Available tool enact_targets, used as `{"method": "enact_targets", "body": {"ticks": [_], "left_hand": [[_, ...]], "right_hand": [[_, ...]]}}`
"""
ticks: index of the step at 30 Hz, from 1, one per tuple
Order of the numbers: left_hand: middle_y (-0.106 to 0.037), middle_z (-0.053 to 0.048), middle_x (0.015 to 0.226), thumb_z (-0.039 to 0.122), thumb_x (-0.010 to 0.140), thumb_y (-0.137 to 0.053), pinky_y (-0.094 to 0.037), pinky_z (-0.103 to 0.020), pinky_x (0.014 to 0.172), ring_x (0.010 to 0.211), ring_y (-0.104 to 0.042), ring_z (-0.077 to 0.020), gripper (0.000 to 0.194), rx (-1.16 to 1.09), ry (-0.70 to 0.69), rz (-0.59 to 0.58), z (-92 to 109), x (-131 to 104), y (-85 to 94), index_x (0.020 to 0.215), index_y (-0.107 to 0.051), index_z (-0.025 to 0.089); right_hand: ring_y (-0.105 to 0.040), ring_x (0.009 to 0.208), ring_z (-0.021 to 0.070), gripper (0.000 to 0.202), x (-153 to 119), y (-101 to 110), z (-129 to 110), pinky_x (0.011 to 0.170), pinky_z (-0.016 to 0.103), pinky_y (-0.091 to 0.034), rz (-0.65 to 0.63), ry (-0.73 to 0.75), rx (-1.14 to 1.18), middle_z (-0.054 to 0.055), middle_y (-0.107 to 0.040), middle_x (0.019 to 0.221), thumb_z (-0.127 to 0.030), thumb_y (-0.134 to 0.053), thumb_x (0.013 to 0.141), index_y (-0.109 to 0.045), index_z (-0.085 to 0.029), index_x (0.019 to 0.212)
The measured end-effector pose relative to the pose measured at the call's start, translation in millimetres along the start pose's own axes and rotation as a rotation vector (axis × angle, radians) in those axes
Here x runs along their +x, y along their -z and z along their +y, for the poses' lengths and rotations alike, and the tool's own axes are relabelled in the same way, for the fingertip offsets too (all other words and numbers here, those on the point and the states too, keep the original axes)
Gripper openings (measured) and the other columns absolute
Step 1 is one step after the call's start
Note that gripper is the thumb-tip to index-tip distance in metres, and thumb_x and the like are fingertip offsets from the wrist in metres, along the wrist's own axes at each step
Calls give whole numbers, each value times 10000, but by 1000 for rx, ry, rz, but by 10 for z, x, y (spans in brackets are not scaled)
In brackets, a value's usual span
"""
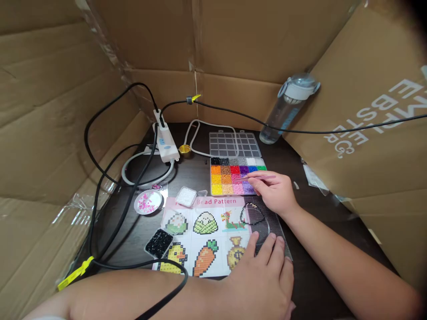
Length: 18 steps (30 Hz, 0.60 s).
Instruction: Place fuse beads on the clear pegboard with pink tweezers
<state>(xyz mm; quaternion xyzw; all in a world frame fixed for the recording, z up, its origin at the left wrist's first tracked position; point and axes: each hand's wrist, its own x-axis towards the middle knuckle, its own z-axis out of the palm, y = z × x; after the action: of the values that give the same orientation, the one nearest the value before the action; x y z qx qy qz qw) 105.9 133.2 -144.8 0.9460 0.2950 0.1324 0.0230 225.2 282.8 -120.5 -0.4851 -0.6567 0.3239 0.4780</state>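
Pinched in my right hand (275, 191) is a pair of pink tweezers (263, 178), its tip over the pink beads of the sorted bead box (211, 182). My left hand (267, 266) lies flat, fingers spread, across the right edge of the bead pattern sheet (189, 255) and a dark mesh pegboard (275, 220). Beyond its fingertips, a loop of black beads (252, 213) with a few light ones rests on the pegboard. On the sheet stand a small box of white beads (186, 196) and a small box of black beads (159, 243).
A round dish (147, 202) holds pink and white beads at left. Behind it are a white power strip (166, 142) and a gold-coloured cup (184, 150). A water bottle (285, 111) leans against the cardboard wall (240, 102). A black cable (233, 110) crosses overhead.
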Motion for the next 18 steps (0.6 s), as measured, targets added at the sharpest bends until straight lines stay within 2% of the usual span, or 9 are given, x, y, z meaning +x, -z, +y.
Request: {"method": "enact_targets", "body": {"ticks": [7,18], "left_hand": [[-465,-204,1483,468,966,-323,-322,-556,1093,1380,-418,-350,581,9,2,-29,7,6,29,1375,-498,94],[-495,-180,1464,456,968,-333,-347,-535,1096,1373,-436,-322,557,17,21,13,20,6,53,1347,-519,92]], "right_hand": [[-688,647,153,157,-60,-20,30,592,265,-583,-73,-8,-50,50,-755,754,-291,-679,809,-781,-175,781],[-706,660,151,133,-75,-4,22,629,262,-592,-93,5,-48,51,-771,791,-265,-691,793,-770,-179,729]]}}
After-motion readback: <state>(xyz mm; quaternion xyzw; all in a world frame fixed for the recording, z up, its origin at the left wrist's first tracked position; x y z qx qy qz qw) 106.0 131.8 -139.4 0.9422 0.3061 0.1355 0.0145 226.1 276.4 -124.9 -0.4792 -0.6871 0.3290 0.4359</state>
